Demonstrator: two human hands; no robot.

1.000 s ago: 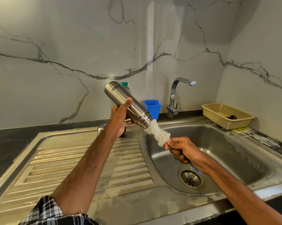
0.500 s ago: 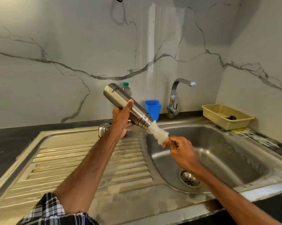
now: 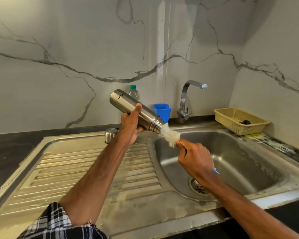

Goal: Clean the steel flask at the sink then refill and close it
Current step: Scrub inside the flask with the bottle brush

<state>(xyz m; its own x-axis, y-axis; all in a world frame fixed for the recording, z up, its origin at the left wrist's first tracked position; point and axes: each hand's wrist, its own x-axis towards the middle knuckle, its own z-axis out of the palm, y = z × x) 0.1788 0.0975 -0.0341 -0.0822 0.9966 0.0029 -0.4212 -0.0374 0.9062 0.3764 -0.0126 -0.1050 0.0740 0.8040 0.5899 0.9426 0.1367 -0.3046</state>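
- Now: my left hand (image 3: 130,125) wraps the steel flask (image 3: 128,104) round its middle, with the thumb laid up along the body.
- I hold the flask in the air over the near-left edge of the sink (image 3: 248,161). It is tilted, base up toward the wall and open threaded mouth down toward the basin.
- My right hand (image 3: 195,159) grips the bottle brush (image 3: 170,136) by its stem, fingers curled tight just behind the bristles.
- The white bristle head runs into the flask's mouth. The brush's blue handle tip (image 3: 216,170) shows past my right wrist.
- A steel cap (image 3: 110,134) sits on the drainboard (image 3: 76,169), near its back edge and partly behind my left wrist.
- The tap (image 3: 186,100) stands at the back of the basin, with a blue cup (image 3: 162,110) just beside its base.
- A plastic bottle (image 3: 134,93) with a green cap stands against the wall, behind the flask.
- A yellow basket (image 3: 231,118) sits on the surface right of the basin. There is a dark object inside it; I cannot tell what it is.
- The drain (image 3: 199,188) shows under my right forearm.
- A checked sleeve (image 3: 55,223) is pushed up at my left elbow.
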